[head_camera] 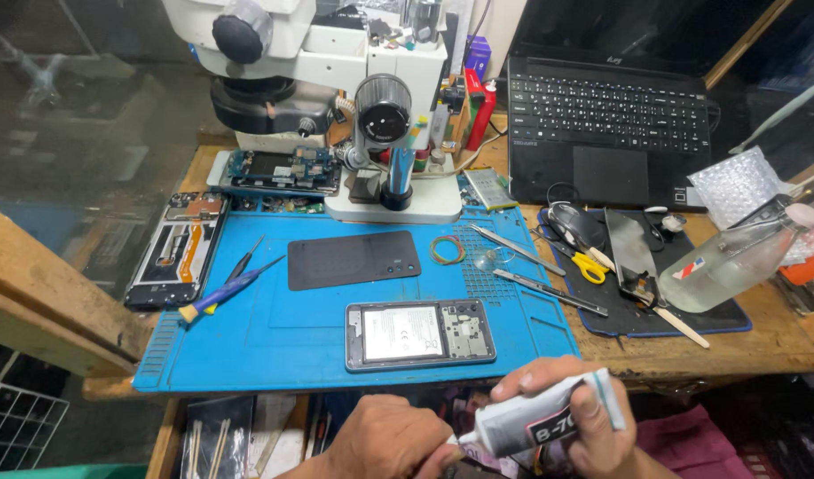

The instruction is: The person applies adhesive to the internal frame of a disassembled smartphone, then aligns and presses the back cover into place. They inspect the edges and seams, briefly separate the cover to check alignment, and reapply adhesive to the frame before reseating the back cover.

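Nearest the camera, below the table edge, the right hand [593, 417] is wrapped around a white glue tube [535, 424], while the left hand [385, 439] pinches its nozzle end with closed fingertips. Just beyond, an opened phone [421, 333] lies on the blue mat [274, 341]. Farther back sit a dark back cover [353, 259], then a microscope [336, 98].
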